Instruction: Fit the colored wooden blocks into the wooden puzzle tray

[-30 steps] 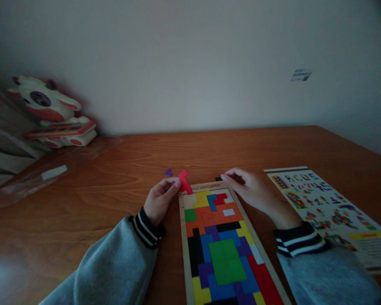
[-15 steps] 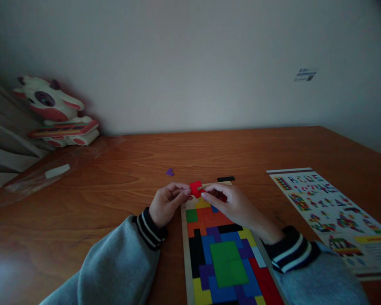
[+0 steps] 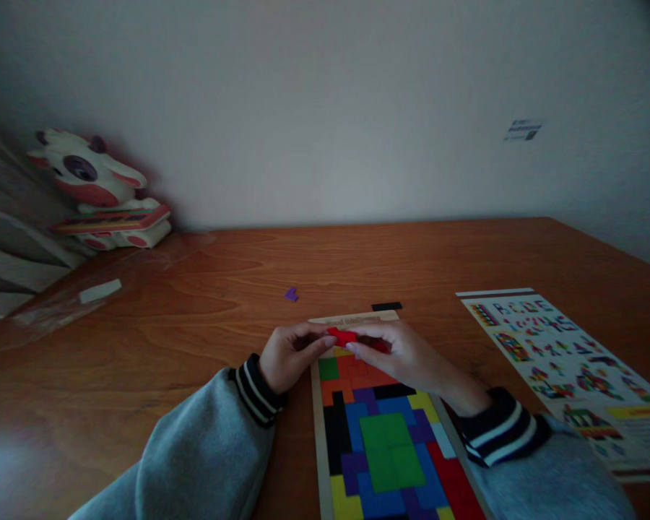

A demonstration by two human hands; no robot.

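Note:
My left hand (image 3: 288, 357) pinches the left end of red puzzle pieces (image 3: 343, 336) between thumb and fingertips. On the other side, the thumb and fingers of my right hand (image 3: 407, 358) close on the red too. My fingers partly cover the pieces, so I cannot tell exactly where one stops and the other begins. Both hands are over the far end of a wooden puzzle board (image 3: 352, 317), filled in its nearer part with coloured block pieces. Green pieces (image 3: 391, 451) form a large block in its middle.
Beyond the board lie a small purple piece (image 3: 291, 294) and a black bar piece (image 3: 386, 306). A printed pattern sheet (image 3: 552, 361) is on the right of the wooden table (image 3: 238, 271). A cow-shaped toy keyboard (image 3: 108, 191) stands at the back left, against the wall.
Both hands have lowered slightly towards the board with the red pieces. The gap seen between the red parts has closed, and the board's far edge shows more.

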